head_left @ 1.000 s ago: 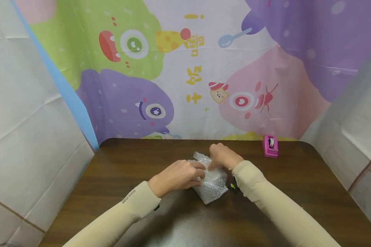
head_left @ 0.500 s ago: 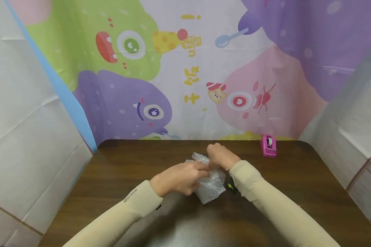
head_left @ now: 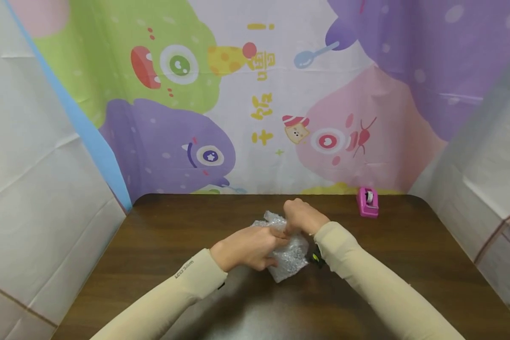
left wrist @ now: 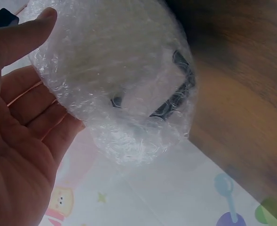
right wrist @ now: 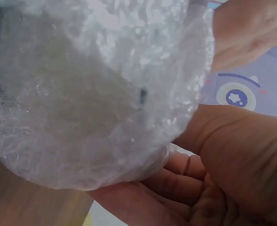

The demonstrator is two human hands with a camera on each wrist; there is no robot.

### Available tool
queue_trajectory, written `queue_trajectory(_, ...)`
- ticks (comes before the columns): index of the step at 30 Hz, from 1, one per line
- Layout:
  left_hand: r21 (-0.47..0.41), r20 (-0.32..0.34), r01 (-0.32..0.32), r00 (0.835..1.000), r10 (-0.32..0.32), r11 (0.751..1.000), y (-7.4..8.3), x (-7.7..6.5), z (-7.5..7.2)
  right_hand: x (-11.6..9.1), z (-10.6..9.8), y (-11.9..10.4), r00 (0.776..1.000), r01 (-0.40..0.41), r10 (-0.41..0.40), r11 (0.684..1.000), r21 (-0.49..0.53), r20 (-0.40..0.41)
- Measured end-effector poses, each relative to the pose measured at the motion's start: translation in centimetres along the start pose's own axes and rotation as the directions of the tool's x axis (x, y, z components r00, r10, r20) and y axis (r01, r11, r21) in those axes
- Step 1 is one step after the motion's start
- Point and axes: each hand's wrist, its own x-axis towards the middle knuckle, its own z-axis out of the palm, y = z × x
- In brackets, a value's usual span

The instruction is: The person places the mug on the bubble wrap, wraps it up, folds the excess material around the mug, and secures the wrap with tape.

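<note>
A bundle in clear bubble wrap [head_left: 292,260] lies on the table between my two hands. Through the plastic in the left wrist view, a pale thing with black edging [left wrist: 176,96] shows; its kind cannot be made out. My left hand [head_left: 246,246] holds the bundle's left side, fingertips tucked behind the wrap and thumb along its edge. On the far right side, my right hand [head_left: 304,217] grips the wrap with bent fingers. In the head view, the fingers of both hands meet over the bundle's top.
A pink tape dispenser [head_left: 368,203] stands near the far right corner of the brown wooden table [head_left: 170,226]. Behind the table hangs a cloth with cartoon monsters [head_left: 263,174]. Pale sheets [head_left: 46,189] flank both sides.
My left hand has shifted slightly right over the bundle, its fingers closing in on the right hand. The right hand stays on the wrap nearly unmoved. The head view has shifted a little.
</note>
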Motion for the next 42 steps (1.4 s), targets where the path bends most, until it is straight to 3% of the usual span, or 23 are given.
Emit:
queue_trajectory(10,0.002,0.026,0.042,0.999,-0.042,0.999,0.11,-0.01,0.29,0.01,-0.03,-0.08,1.0,-0.002,0.002,1.0,-0.009,0.001)
queue_trajectory(20,0.01,0.119,0.075,0.99,-0.076,0.997,0.38,0.17,0.15,-0.04,-0.08,-0.21,1.0,0.01,-0.01,1.0,-0.01,-0.003)
queue_trajectory(42,0.031,0.092,0.083,0.992,-0.085,0.996,0.64,0.13,0.5,-0.07,0.27,0.71,0.999,-0.02,0.022,0.998,0.061,-0.031)
